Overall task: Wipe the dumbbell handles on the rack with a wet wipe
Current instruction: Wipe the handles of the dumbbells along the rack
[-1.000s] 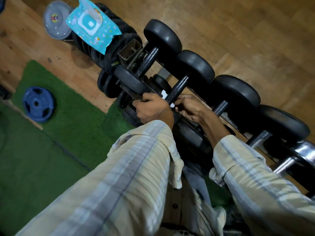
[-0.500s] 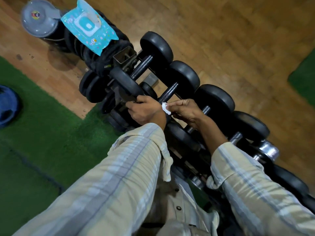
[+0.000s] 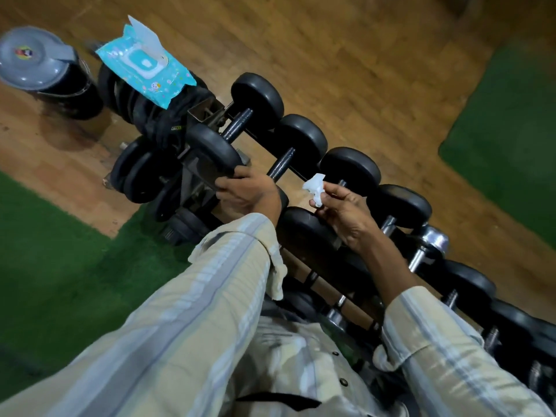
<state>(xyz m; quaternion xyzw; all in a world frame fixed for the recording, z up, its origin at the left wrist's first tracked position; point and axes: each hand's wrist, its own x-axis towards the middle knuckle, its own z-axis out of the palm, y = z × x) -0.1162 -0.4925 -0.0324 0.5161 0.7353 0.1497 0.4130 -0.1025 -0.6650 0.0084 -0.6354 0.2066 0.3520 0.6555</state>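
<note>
Black dumbbells lie in a diagonal row on the rack (image 3: 204, 112), running from upper left to lower right. My left hand (image 3: 246, 191) grips the near head of the second dumbbell, whose dark handle (image 3: 281, 165) shows just beyond my knuckles. My right hand (image 3: 343, 212) pinches a crumpled white wet wipe (image 3: 314, 188) between thumb and fingers, lifted clear of that handle and hanging over the gap beside the third dumbbell (image 3: 350, 170). The first dumbbell's handle (image 3: 237, 124) is bare. My plaid sleeves cover the near heads of the lower dumbbells.
A blue wet-wipe pack (image 3: 147, 66) with its flap open lies on stacked black plates at the rack's left end. A grey-lidded bin (image 3: 36, 58) stands on the wooden floor beyond. Green turf (image 3: 51, 266) lies at left and upper right. Chrome dumbbells (image 3: 430, 239) sit further right.
My right hand has lifted the wipe off the second dumbbell's handle and drawn it right. My left hand keeps its grip. The camera has swung, moving the rack in frame.
</note>
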